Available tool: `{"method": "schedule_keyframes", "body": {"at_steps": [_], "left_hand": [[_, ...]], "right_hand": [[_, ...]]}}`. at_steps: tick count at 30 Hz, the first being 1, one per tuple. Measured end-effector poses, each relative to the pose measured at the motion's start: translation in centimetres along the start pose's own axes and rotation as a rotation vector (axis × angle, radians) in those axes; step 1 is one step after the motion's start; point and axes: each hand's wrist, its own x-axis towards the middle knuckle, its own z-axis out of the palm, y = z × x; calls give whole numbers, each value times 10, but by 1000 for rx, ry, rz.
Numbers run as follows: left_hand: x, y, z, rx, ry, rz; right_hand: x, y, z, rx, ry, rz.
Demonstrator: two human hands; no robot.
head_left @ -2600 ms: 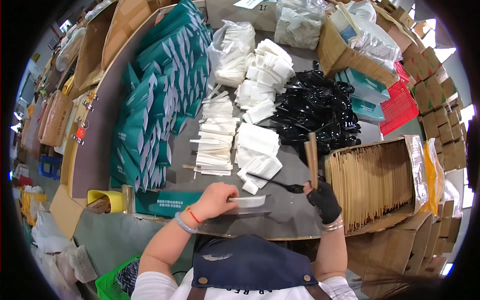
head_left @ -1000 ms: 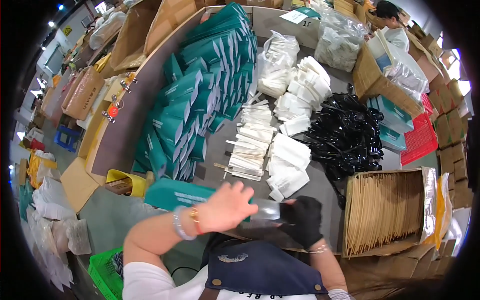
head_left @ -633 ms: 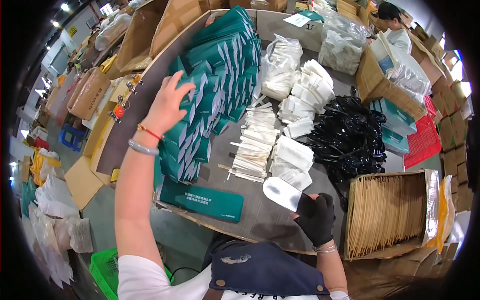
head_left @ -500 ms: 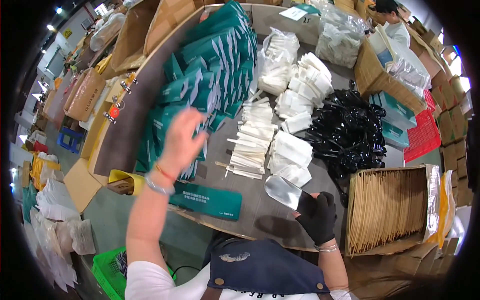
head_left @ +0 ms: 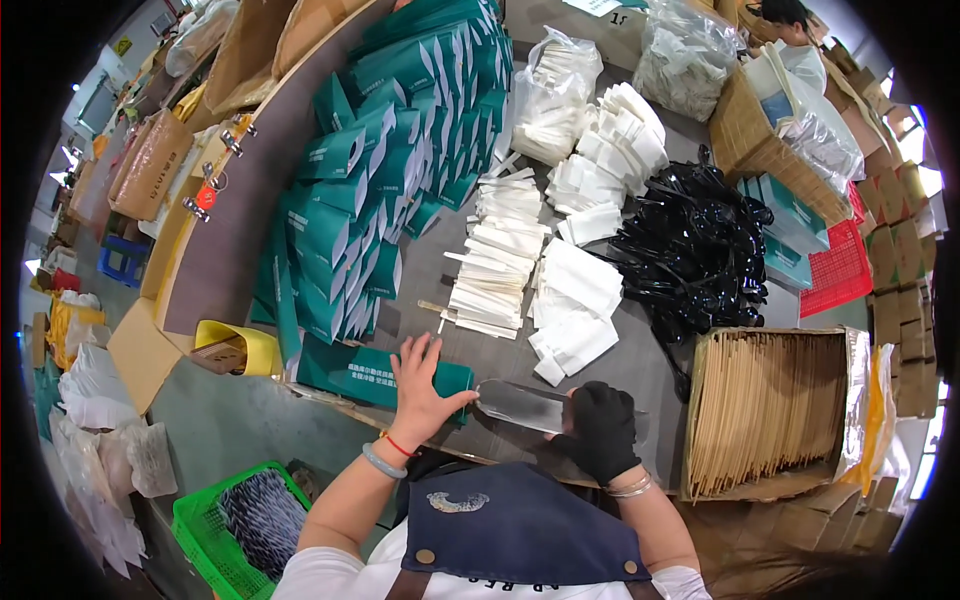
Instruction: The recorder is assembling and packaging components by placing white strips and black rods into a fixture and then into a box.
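Observation:
A green printed paper packet (head_left: pixel 335 372) lies flat at the table's near edge. My bare left hand (head_left: pixel 420 388) rests on its right end with fingers spread, the thumb reaching to the tip of a clear, shiny plastic piece (head_left: pixel 520 405). This piece is long, with a rounded end. My right hand (head_left: pixel 600 435), in a black fingerless glove, closes on its other end and holds it low over the table, pointing left at the packet's edge. Whether its tip has entered the packet, I cannot tell. Many more green packets (head_left: pixel 340 220) stand stacked at the left.
Beyond my hands lie narrow white paper packets (head_left: pixel 490 270) and wider white ones (head_left: pixel 575 290). Black glossy wrapped items (head_left: pixel 690 250) are heaped to the right. A carton of thin wooden sticks (head_left: pixel 770 410) stands near right. A green basket (head_left: pixel 190 515) is on the floor at left.
My left hand has come down from the green stack onto the flat packet's right end. My right hand has moved left and nearer me, bringing the clear piece level beside the packet.

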Motion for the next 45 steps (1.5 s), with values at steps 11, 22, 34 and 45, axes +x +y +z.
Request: {"method": "schedule_keyframes", "body": {"at_steps": [11,22,34,45], "left_hand": [[58,8,4,-47,18,324],[86,55,23,-189,-99,347],[101,85,53,30,-119,512],[97,79,42,-14,-218,577]], "right_hand": [[21,-8,22,229,275,-57],[-173,228,-43,96,702,1014],[-170,228,-37,-297,563,1006],[-18,120,16,149,518,747]]}}
